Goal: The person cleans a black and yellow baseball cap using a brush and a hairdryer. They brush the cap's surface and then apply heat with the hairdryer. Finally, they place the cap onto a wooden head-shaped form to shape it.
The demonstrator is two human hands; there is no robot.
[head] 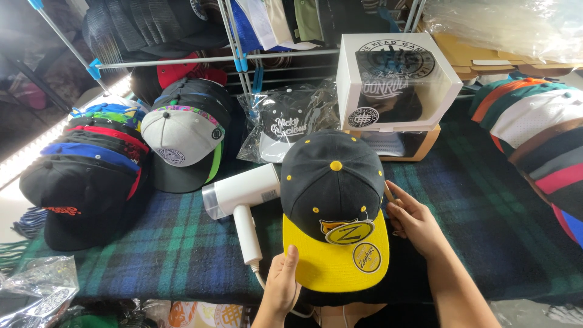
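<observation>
A dark green and blue tartan cloth (182,243) covers the table, crowded with headwear: a stack of flat-brimmed caps (91,164) in black, red and blue at the left edge, another striped pile of caps (537,133) at the right, and a grey cap with a green underbrim (185,143) behind. A white cardboard display box with a clear window (395,82) stands at the back on a shallower brown box (404,146), beside a black cap sealed in a clear plastic bag (285,124). At centre sits a black cap with a yellow flat brim, yellow eyelets and a round gold sticker (334,206), crown away from the person. A white handheld steamer (240,197) lies just left of it, touching the crown, its cord trailing off the table edge. The left hand (282,285) pinches the brim's near left corner, thumb on top; the right hand (413,225) rests curled against the crown's right side, seemingly pinching a thin stick. The cap appears held steady for inspection or shaping; any further handling would call for a firm grip on the brim
</observation>
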